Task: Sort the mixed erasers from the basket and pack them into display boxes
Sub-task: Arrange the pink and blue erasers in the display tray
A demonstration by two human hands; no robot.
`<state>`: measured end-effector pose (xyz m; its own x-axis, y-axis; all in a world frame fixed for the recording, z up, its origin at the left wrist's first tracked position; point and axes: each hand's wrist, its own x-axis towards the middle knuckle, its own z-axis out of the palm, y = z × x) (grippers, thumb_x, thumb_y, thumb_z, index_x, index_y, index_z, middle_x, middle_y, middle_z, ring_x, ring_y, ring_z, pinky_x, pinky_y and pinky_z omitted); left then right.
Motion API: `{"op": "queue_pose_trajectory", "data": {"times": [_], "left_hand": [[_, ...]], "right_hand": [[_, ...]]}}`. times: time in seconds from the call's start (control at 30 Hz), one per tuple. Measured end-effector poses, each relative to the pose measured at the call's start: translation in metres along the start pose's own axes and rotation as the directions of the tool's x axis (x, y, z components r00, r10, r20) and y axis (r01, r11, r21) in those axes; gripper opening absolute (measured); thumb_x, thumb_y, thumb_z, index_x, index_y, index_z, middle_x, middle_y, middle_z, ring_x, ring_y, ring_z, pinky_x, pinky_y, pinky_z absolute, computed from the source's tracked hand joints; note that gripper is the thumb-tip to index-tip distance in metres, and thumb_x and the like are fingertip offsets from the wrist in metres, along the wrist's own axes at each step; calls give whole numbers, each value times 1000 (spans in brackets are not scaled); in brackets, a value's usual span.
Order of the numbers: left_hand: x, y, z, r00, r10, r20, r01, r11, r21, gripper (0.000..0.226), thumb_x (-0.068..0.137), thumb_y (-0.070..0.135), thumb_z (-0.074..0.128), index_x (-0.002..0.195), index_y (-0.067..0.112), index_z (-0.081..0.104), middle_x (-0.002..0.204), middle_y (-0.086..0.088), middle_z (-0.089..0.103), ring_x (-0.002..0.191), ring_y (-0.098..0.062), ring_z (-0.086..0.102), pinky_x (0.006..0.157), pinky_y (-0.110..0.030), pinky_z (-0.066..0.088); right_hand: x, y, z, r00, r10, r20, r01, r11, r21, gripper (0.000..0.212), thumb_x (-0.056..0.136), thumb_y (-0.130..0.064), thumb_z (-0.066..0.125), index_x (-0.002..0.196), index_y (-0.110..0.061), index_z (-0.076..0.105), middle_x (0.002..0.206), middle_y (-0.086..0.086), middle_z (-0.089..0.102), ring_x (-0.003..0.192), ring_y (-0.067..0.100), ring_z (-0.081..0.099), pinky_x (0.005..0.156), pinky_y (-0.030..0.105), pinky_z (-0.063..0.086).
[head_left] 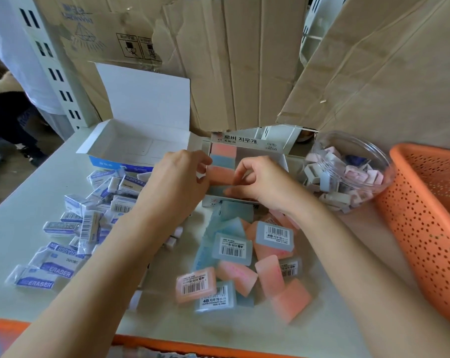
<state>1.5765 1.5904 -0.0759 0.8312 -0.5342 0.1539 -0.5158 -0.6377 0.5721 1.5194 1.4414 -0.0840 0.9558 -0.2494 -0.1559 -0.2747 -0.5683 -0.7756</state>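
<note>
I'm pinching a pink eraser (220, 174) between left hand (182, 174) and right hand (261, 180). Its length is running parallel to the table (35, 182)'s far edge.

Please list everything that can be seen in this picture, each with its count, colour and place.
display box: one, white, Korean print, table middle, partly filled.
pink eraser: one, held at the display box.
4B erasers: many, pink and blue, loose pile before the display box.
sleeved erasers: many, white and blue, pile at left.
open box: one, white and blue, behind the sleeved erasers.
jar: one, clear, on its side, holding small pale erasers.
basket: one, orange, far right.
cardboard sheets: brown, behind.
left hand, right hand: fingers pinch the pink eraser's ends.
</note>
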Motion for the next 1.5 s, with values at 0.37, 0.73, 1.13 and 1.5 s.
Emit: {"op": "queue_pose_trajectory", "data": {"times": [0.37,0.73,1.13,1.5], "left_hand": [[1,-2,2,1000,4,4,-4,999,-47,33,86,8,56,117,18,59,104,1,65,79,-12,55,74,-24,44],[-10,15,-6,877,474,75,-436,853,-286,4,79,21,67,75,22,68,71,17,58,63,3,51,59,-3,33],[-18,15,-13,736,503,453,-401,863,-307,32,55,39,84,84,35,72,78,13,48,76,-8,44,63,-19,38],[-21,14,-8,713,441,545,-402,894,-198,22,65,34,79,83,33,66,87,16,45,88,-2,43,72,-16,38]], "right_hand": [[-1,-1,-1,993,-91,-76,60,936,-346,30,72,-41,76,65,-23,53,64,-11,54,63,5,50,55,26,35],[-59,21,-34,883,-354,-308,306,932,-194,6,83,-20,61,86,-21,66,84,-10,65,80,3,59,73,27,48],[-68,42,-21,818,-461,-345,410,887,-214,11,85,-14,58,91,-17,66,89,-7,63,85,3,56,76,19,42],[-68,40,-19,817,-478,-322,440,878,-186,16,85,-24,53,91,-18,66,90,-13,62,86,3,58,76,23,46]]}}
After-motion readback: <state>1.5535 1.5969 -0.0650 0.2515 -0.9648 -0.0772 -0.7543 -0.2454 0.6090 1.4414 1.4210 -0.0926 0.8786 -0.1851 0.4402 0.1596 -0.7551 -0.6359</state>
